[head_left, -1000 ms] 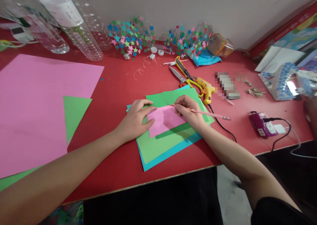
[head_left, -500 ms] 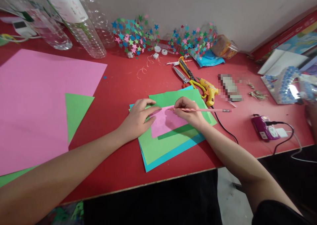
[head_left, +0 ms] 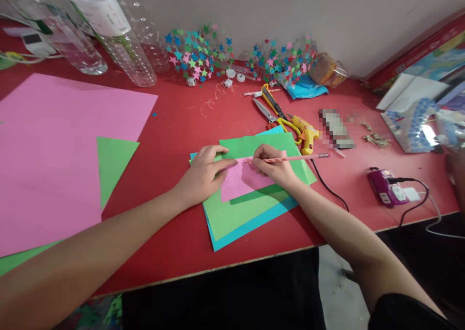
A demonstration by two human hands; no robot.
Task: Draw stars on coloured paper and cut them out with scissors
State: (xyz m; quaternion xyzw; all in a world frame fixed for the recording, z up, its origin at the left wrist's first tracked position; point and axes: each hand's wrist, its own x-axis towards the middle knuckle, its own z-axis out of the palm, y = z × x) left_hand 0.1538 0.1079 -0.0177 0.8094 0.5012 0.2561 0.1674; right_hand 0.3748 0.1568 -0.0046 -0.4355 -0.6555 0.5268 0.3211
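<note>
Held in my right hand (head_left: pixel 273 165) is a pink pencil (head_left: pixel 308 157), its tip at the upper part of a small pink paper (head_left: pixel 236 187) and its eraser end pointing right. My left hand (head_left: pixel 210 170) lies with fingers apart on the left edge of that pink paper. Beneath it are green sheets (head_left: pixel 232 223), with a blue sheet (head_left: pixel 221 245) sticking out below and at the top. Any marks on the pink paper are too faint to make out.
Scissors (head_left: pixel 265 109), a yellow-handled cutter (head_left: pixel 272 100) and a yellow glue gun (head_left: pixel 307 133) lie behind the sheets. Large pink paper (head_left: pixel 54 165) covers the left. Plastic bottles (head_left: pixel 134 63) stand at the back left. A purple power adapter (head_left: pixel 387 187) sits right.
My right hand and the pencil have shifted slightly left, and the pencil's eraser end has tilted up a little. The left hand stays on the paper.
</note>
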